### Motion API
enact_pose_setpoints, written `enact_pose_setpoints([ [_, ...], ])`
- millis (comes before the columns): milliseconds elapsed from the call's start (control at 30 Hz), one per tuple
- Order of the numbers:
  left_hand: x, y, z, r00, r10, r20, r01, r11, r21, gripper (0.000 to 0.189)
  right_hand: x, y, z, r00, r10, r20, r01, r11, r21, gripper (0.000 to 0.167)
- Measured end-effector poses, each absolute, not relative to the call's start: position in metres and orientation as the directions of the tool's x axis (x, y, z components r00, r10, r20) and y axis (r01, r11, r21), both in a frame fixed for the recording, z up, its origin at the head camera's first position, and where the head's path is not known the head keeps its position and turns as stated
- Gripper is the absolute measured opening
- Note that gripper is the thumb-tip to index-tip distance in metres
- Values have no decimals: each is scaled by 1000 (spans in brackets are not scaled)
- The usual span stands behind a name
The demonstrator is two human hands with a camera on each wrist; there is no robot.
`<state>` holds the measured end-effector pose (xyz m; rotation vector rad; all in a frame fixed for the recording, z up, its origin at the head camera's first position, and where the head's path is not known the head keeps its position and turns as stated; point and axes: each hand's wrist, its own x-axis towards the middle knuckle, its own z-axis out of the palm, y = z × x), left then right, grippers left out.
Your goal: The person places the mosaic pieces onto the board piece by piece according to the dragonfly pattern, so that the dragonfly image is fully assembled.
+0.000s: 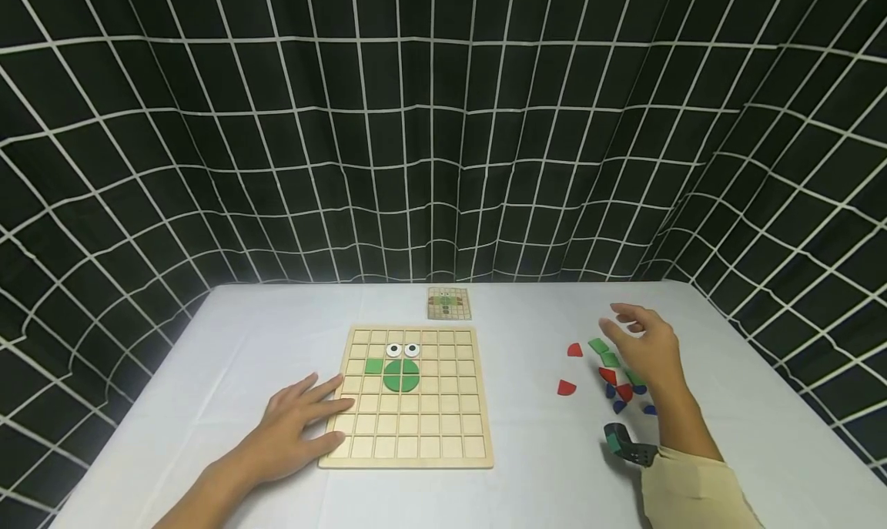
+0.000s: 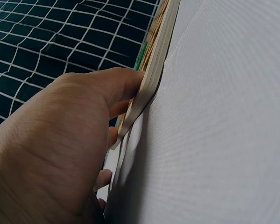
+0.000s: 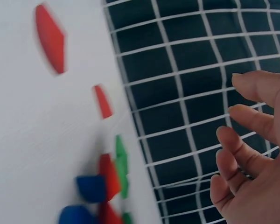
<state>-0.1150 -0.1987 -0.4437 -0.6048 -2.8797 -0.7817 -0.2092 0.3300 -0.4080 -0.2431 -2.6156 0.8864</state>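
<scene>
A wooden grid board [image 1: 450, 425] lies flat on the table. My left hand [image 1: 298, 421] rests along its left edge, fingers spread; the left wrist view shows the thumb touching the board's side [image 2: 151, 70]. Set in the grid are two eye discs [image 1: 394, 350], a green square [image 1: 373, 366] and green quarter-circles [image 1: 393, 368] forming a circle. Over the loose pieces at the right hovers my right hand [image 1: 644, 348], its fingers loosely bent and holding nothing. Below it lie green squares [image 1: 599, 346], red quarter-circles [image 1: 607, 376] and blue pieces [image 1: 620, 407], partly hidden by the forearm.
Behind the board is a small picture card [image 1: 449, 303] with a similar grid. Two red pieces [image 1: 567, 388] lie apart, left of the pile. A dark wrist-worn device [image 1: 627, 446] sticks out beside the right sleeve. A black curtain [image 1: 443, 136] with white lines surrounds the white table [image 1: 527, 467].
</scene>
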Motion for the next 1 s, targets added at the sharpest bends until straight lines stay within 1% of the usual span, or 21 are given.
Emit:
enact_pose_setpoints([
  [67, -115, -199, -443, -917, 349, 195, 400, 790, 465, 41, -220, 341, -428, -925, 261, 277, 52, 807, -588, 67],
  [133, -115, -198, -443, -917, 348, 195, 399, 790, 465, 41, -222, 345, -435, -938, 249, 242, 58, 799, -599, 67],
  [200, -115, -198, -444, -917, 348, 196, 399, 791, 464, 41, -216, 340, -432, -944, 256, 208, 82, 792, -605, 67],
  [300, -115, -197, -444, -918, 346, 193, 397, 792, 464, 41, -203, 326, -418, -954, 267, 134, 125, 764, -633, 64],
  [367, -115, -197, -444, -918, 347, 192, 397, 792, 464, 41, -197, 320, -414, -955, 275, 108, 149, 764, -628, 62],
  [433, -115, -196, -444, -917, 349, 192, 398, 790, 466, 41, -193, 318, -412, -960, 273, 64, 171, 751, -638, 61],
  [533, -116, -196, -444, -915, 354, 195, 404, 789, 464, 41, -194, 318, -416, -959, 282, 22, 210, 761, -614, 61],
  [667, -117, -195, -443, -911, 359, 201, 411, 788, 458, 41, -197, 320, -423, -962, 273, 1, 227, 803, -551, 63],
  [767, -117, -195, -441, -911, 361, 198, 411, 789, 457, 41, -199, 319, -426, -959, 282, 15, 235, 826, -512, 58],
  [900, -115, -196, -440, -916, 353, 189, 400, 792, 461, 41, -202, 318, -430, -948, 318, 25, 263, 823, -503, 48],
  [1000, -114, -196, -440, -919, 346, 187, 393, 793, 465, 41, -203, 315, -430, -944, 328, 23, 269, 809, -523, 45],
])
